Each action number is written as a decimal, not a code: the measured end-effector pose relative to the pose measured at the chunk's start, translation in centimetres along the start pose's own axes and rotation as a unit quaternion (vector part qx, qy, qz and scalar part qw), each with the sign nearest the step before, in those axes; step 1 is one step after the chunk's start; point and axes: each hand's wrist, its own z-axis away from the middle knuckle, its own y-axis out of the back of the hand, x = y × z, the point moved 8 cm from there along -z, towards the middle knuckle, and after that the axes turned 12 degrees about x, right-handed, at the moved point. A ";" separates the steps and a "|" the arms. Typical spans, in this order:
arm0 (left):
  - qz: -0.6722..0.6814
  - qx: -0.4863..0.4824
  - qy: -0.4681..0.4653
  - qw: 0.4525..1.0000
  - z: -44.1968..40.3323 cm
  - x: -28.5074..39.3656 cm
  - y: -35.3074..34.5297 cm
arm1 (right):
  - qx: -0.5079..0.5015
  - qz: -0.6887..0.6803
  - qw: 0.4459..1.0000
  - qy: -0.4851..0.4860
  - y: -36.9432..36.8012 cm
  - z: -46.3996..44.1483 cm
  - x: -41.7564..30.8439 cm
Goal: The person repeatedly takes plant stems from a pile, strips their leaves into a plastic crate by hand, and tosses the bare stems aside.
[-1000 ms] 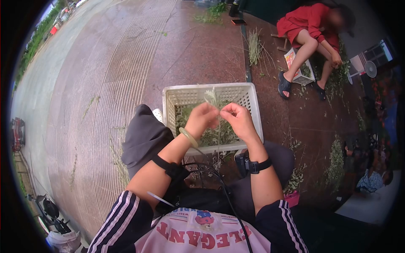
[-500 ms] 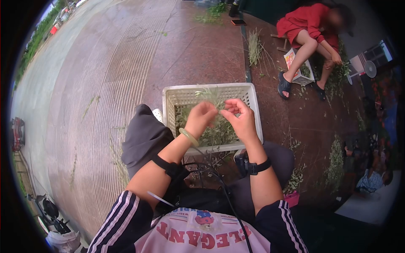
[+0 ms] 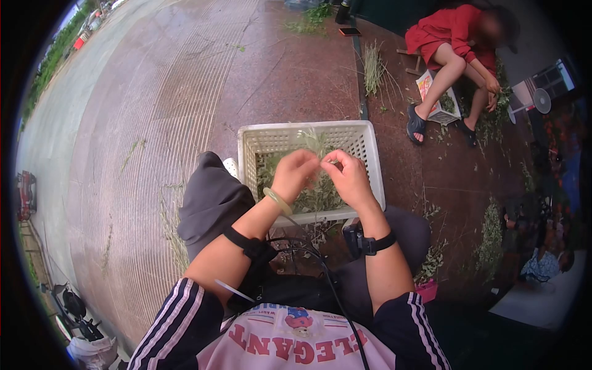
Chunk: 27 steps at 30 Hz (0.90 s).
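Both of my hands are over a white plastic crate (image 3: 308, 217) that holds loose green leaves (image 3: 317, 198). My left hand (image 3: 296, 172), with a pale bangle at the wrist, is closed around a leafy sprig (image 3: 313, 139) whose top points away from me. Close beside it, my right hand (image 3: 347, 175) pinches at the sprig's stem, thumb and forefinger together. The fingers of the two hands nearly touch, and the left ones are slightly blurred. Part of the stem is hidden behind the fingers.
At the upper right sits a person in red (image 3: 453, 34) by a small white crate (image 3: 445, 114). Bundled stems (image 3: 372, 69) and a phone (image 3: 349, 31) lie on the floor ahead. Cut branches (image 3: 172, 231) lie left of my knee, others (image 3: 490, 237) at the right.
My right hand's fingers, spread half a second ago, have come together at the stem. The sprig's top has shifted a little. The other person's hands have moved slightly.
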 end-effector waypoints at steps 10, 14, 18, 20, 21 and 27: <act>-0.037 -0.014 -0.042 0.998 -0.6 -0.5 0.2 | 0.018 -0.059 0.996 -0.060 0.1 -0.1 1.4; -0.046 -0.028 -0.036 0.998 -0.1 -0.5 -0.6 | 0.010 -0.063 0.998 -0.023 0.0 -0.2 1.1; -0.025 0.030 -0.040 0.998 -0.6 -0.3 0.6 | 0.015 0.037 0.998 0.042 -0.1 -0.1 0.3; 0.016 0.075 -0.042 0.996 -1.0 0.1 1.5 | -0.002 0.075 0.997 0.029 -0.3 0.0 0.9; -0.001 0.075 -0.048 0.996 -0.9 0.2 1.5 | -0.011 0.095 0.995 0.022 -0.3 0.0 1.3; -0.081 0.056 -0.072 0.993 -0.8 -0.4 0.9 | 0.085 -0.063 0.994 -0.019 1.1 -0.3 0.6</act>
